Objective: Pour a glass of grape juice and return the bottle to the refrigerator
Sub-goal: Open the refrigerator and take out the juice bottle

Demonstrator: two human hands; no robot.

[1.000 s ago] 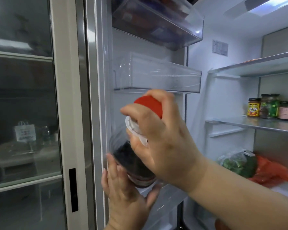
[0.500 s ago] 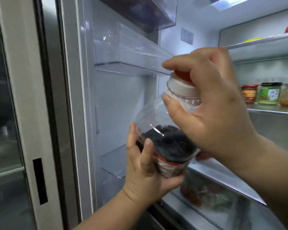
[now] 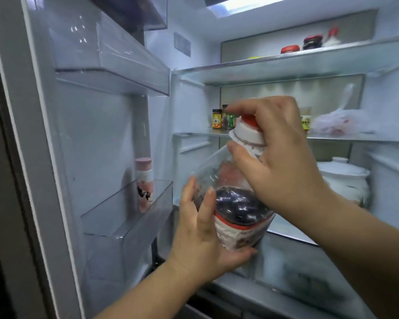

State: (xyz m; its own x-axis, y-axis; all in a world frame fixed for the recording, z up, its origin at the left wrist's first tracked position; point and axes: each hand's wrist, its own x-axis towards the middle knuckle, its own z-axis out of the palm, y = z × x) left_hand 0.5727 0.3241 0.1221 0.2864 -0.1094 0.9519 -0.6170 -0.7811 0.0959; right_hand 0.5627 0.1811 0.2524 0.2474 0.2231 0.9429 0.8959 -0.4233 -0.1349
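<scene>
A clear plastic grape juice bottle [image 3: 235, 208], with dark juice in its lower half, a red-and-white label and a red cap on a white collar, is held in front of the open refrigerator [image 3: 240, 72]. My left hand [image 3: 200, 236] grips the bottle's lower body from below and the left. My right hand [image 3: 279, 162] grips its neck and cap from above. The bottle leans slightly to the right. No glass is in view.
The open door on the left carries clear bins [image 3: 129, 217]; the lower one holds a pink bottle [image 3: 144, 180]. Jars [image 3: 217, 118] and a plastic bag [image 3: 339, 123] sit on the middle shelf, a white lidded pot [image 3: 346, 180] below, and lids on the top shelf.
The bottle and both hands have moved right, away from the door bins and toward the fridge's main compartment. The view has swung right, showing more shelves. Both hands keep their hold.
</scene>
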